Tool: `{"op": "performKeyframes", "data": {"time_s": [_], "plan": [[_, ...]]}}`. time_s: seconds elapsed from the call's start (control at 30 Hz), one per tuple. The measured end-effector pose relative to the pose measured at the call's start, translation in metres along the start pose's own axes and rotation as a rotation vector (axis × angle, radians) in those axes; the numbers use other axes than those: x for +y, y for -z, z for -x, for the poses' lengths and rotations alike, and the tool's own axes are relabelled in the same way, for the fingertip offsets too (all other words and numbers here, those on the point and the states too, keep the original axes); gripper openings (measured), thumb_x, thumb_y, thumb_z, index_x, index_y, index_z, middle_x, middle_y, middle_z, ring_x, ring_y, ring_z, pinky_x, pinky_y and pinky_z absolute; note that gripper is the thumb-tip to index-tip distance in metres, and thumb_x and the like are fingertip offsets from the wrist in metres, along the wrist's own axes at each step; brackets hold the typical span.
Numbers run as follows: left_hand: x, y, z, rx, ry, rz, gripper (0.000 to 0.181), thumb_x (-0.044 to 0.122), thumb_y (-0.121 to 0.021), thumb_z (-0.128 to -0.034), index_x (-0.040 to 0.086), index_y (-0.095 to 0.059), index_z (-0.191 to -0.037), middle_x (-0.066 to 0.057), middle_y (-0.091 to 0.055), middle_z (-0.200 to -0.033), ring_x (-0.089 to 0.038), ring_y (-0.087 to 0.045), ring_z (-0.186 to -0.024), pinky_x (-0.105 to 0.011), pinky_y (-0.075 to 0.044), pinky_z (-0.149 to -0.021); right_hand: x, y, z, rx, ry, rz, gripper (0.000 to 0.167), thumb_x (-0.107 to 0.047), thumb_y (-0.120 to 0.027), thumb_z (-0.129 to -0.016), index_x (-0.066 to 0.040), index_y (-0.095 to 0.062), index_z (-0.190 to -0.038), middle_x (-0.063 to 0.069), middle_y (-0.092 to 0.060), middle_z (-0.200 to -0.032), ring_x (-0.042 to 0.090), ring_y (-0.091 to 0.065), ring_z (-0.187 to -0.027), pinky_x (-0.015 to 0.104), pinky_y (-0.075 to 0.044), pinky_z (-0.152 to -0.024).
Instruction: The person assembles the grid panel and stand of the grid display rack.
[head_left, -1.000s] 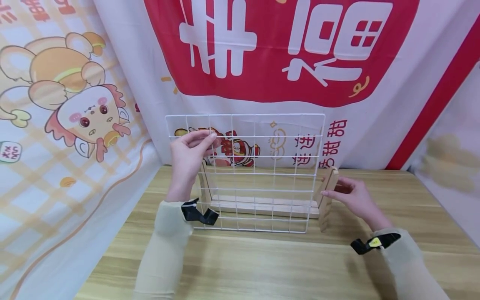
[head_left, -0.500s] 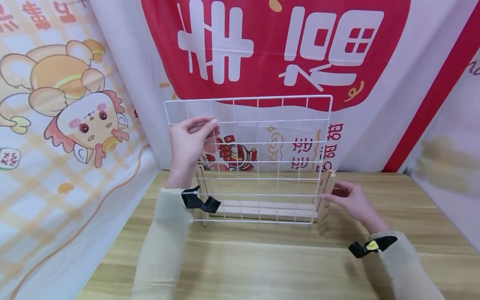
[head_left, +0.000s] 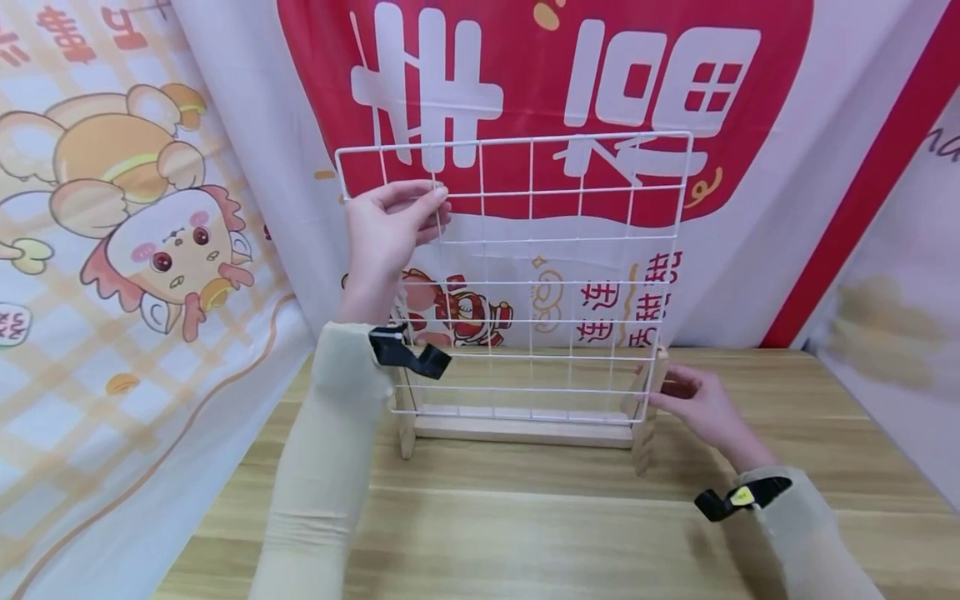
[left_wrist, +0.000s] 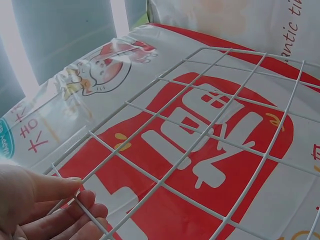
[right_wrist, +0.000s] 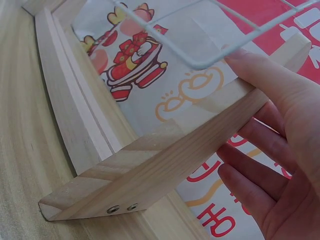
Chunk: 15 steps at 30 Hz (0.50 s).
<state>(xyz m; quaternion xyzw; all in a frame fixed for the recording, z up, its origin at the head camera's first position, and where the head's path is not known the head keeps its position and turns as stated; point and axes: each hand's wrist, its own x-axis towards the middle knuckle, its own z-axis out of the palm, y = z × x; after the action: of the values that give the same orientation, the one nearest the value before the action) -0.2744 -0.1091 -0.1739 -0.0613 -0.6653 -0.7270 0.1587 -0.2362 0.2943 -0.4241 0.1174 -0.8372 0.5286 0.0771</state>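
A white wire grid panel (head_left: 531, 193) is held up by my left hand (head_left: 386, 229), whose thumb and fingers pinch its wires near the upper left corner. In the left wrist view, the fingertips curl round a wire (left_wrist: 83, 206) at the panel's edge. Below and behind the panel stands a pale wooden stand (head_left: 525, 431), a low crossbar between two uprights. My right hand (head_left: 705, 410) grips its right upright (right_wrist: 170, 160), thumb on one side and fingers on the other. The panel's lower right corner (right_wrist: 197, 65) hangs near that upright, apart from the crossbar.
The wood-grain tabletop (head_left: 495, 533) reaches to a printed cloth (head_left: 742, 283) hanging behind the stand. Another printed cloth (head_left: 97, 400) borders the left side. Black straps (head_left: 408, 354) with small mounts sit on both wrists.
My left hand has raised the wire grid panel, which now stands higher, its lower edge above the stand's crossbar. The right hand has kept its grip on the upright.
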Motion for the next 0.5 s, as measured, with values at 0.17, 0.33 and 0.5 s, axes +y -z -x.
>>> {"op": "performKeyframes", "data": {"time_s": [0.17,0.33,0.5], "plan": [[0.006,-0.006,-0.011,0.001,-0.002,-0.023,0.034,0.033,-0.084,-0.0836,0.016,-0.079,-0.112,-0.007,-0.075,-0.108,-0.022,-0.074,-0.094,-0.027,-0.059,-0.083,-0.002,0.000,-0.002,-0.001,0.003,-0.021,0.046,-0.021,-0.080,-0.092,0.000,-0.066,-0.131,0.020,-0.070,-0.119,0.011,-0.070,-0.099,0.022,-0.057,-0.082],[0.008,-0.011,-0.020,-0.004,0.012,-0.055,0.031,0.030,-0.081,-0.0876,0.015,-0.078,-0.115,-0.005,-0.074,-0.106,-0.021,-0.073,-0.093,-0.026,-0.059,-0.083,-0.003,0.000,-0.001,0.002,-0.007,-0.011,0.048,-0.022,-0.080,-0.092,-0.001,-0.066,-0.132,0.016,-0.071,-0.119,0.011,-0.069,-0.100,0.022,-0.057,-0.083],[0.011,-0.015,-0.028,-0.018,0.028,-0.035,0.028,0.026,-0.082,-0.0884,0.014,-0.078,-0.113,-0.007,-0.074,-0.106,-0.021,-0.074,-0.093,-0.026,-0.059,-0.082,-0.003,-0.001,-0.001,0.008,0.009,-0.037,0.048,-0.018,-0.081,-0.091,0.001,-0.065,-0.132,0.017,-0.071,-0.120,0.011,-0.070,-0.100,0.024,-0.057,-0.083]]}}
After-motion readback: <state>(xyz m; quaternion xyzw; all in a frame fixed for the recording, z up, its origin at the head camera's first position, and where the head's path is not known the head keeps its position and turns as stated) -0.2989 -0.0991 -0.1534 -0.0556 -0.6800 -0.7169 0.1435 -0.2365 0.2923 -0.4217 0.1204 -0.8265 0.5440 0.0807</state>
